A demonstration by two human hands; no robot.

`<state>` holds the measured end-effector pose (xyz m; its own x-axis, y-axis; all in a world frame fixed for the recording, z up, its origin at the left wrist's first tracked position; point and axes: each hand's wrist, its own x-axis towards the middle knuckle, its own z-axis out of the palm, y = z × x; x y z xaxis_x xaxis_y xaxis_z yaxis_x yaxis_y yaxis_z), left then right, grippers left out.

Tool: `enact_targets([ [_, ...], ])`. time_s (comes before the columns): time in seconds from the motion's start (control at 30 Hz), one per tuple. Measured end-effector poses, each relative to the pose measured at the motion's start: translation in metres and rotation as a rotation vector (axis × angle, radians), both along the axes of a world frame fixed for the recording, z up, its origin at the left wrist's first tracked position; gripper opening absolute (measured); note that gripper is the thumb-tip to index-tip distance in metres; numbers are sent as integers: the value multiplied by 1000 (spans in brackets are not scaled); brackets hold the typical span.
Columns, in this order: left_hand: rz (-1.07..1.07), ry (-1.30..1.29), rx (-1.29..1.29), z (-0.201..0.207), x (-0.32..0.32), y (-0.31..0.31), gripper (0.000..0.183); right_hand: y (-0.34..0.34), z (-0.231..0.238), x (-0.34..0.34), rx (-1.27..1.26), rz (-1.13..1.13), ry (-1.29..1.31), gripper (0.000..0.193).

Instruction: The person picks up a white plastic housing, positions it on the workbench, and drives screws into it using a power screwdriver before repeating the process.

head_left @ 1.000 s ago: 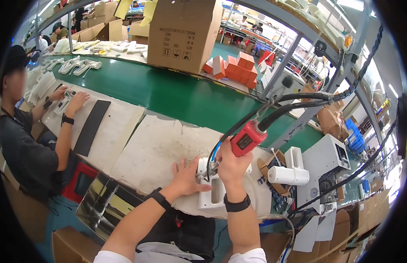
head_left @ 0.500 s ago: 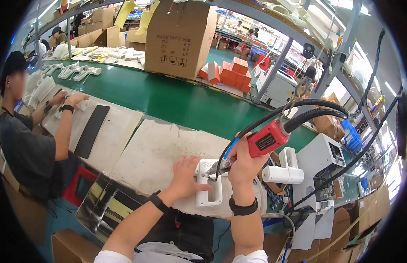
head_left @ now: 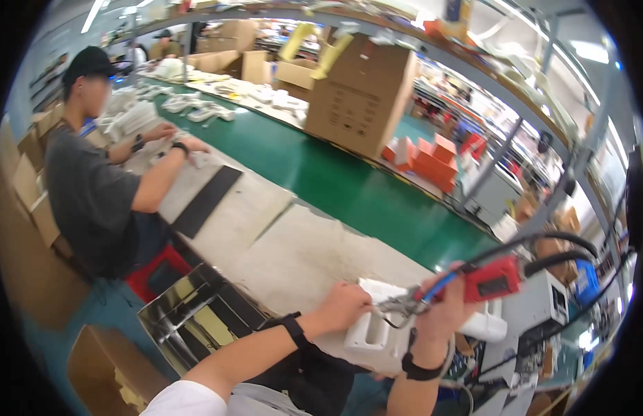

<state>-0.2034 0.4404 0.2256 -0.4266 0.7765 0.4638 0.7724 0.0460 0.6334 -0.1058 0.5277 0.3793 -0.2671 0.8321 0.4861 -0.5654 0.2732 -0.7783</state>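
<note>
A red corded hand tool (head_left: 492, 279) with a metal nose is gripped in my right hand (head_left: 442, 310). The tool points left, its nose over a white plastic housing (head_left: 385, 288) lying on the bench. My left hand (head_left: 343, 307) is closed beside the housing, thumb and fingertips pinched together at the tool's tip. What sits between those fingertips is too small and blurred to make out. Part of the housing, with its long opening, shows below the tool. Another white plastic part (head_left: 489, 323) lies to the right, partly hidden behind my right hand and the tool.
A pale cover sheet (head_left: 300, 253) lies over the bench, with a green surface (head_left: 293, 173) beyond. A co-worker (head_left: 92, 187) handles white parts at the left. A large carton (head_left: 359, 97) and orange boxes (head_left: 433, 166) stand at the back. Black cables run from the tool.
The view has swung, so the scene sits further right. My left hand has gone from resting spread on the housing to a pinch at the tool's tip. The tool is now tilted more level.
</note>
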Motion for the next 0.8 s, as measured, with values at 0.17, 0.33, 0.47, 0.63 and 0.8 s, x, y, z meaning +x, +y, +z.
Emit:
enact_targets([
  [0.17, -16, -89, 19, 2, -6, -14, 9, -24, 17, 1, -3, 149, 56, 15],
  [0.33, -85, -64, 39, 5, -10, -19, 10, -24, 17, 1, 5, 184, 60, 14],
  [0.47, -92, -44, 2, 7, -12, -22, 11, -27, 19, 0, 9, 180, 77, 13],
  [0.63, -87, 0, 118, 7, -11, -21, 15, -26, 17, -3, 3, 147, 85, 13],
  [0.8, -94, -16, 137, 4, -12, -28, 12, -31, 18, 0, 28, 228, 88, 13],
])
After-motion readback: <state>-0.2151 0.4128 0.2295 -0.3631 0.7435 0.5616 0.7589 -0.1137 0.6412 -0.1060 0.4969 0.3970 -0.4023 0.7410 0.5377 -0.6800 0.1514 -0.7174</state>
